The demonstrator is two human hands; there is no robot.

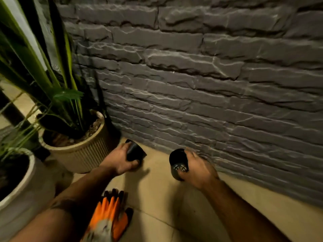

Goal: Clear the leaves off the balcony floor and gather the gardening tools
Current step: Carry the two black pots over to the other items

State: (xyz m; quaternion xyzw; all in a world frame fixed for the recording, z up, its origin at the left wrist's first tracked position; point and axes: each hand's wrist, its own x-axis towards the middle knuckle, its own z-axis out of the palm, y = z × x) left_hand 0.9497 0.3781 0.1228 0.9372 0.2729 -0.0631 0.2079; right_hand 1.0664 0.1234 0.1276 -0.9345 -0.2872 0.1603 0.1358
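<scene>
Orange glove (108,219) on floor, left hand (118,161) and right hand (199,170) each grasping black pot

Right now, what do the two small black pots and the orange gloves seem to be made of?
Black pot in left hand and black pot in right hand: probably thin plastic, smooth and matte; the right one shows moulded drain slots. Orange gloves: likely knit fabric with rubbery coating; the grey cuff looks woven.
</scene>
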